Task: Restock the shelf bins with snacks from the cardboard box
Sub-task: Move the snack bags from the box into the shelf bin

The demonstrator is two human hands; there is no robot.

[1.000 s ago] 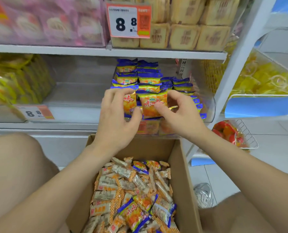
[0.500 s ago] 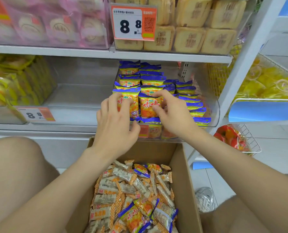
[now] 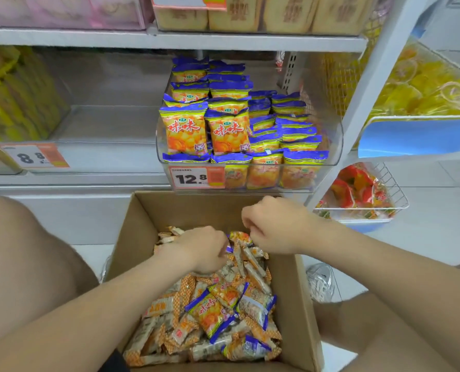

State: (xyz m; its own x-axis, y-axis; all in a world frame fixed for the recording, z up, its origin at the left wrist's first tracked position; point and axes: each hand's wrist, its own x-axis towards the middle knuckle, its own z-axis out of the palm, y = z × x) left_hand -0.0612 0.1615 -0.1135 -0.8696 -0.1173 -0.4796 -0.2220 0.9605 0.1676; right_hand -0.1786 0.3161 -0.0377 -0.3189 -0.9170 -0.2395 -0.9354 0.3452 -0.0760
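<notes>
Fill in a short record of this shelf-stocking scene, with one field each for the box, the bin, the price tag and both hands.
box: cardboard box, open, below the shelf, holding loose snack packets
bin: clear bin on the shelf, stacked with blue-and-orange packs
price tag: reads 12.8, on the bin front
left hand: down among the box's packets, fingers hidden
right hand: over the box, fingers curled, nothing seen in it
</notes>
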